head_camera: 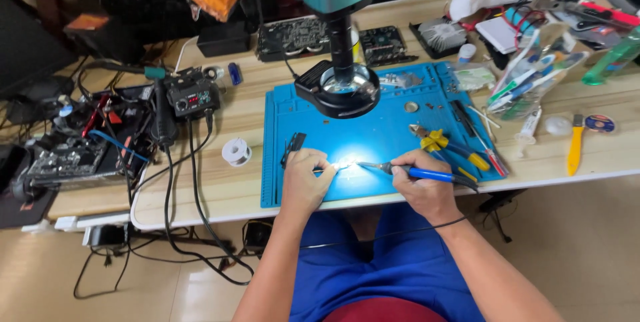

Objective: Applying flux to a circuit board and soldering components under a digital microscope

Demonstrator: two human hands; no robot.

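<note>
Mat of blue silicone (373, 132) spans the wooden bench. Right hand (420, 185) is closed round a blue-handled soldering iron (417, 173); left hand (305, 181) pinches a tiny brightly lit part (341, 166), tip touching it.

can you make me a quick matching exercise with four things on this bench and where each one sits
Things:
1. soldering iron
2. solder spool
3. yellow-handled pliers
4. ring light

Places:
A. on the bare wood, left of the blue mat
B. in the right hand
C. raised over the mat's upper middle
D. lying on the mat, just beyond the right hand

Pairs: 1-B, 2-A, 3-D, 4-C
</note>
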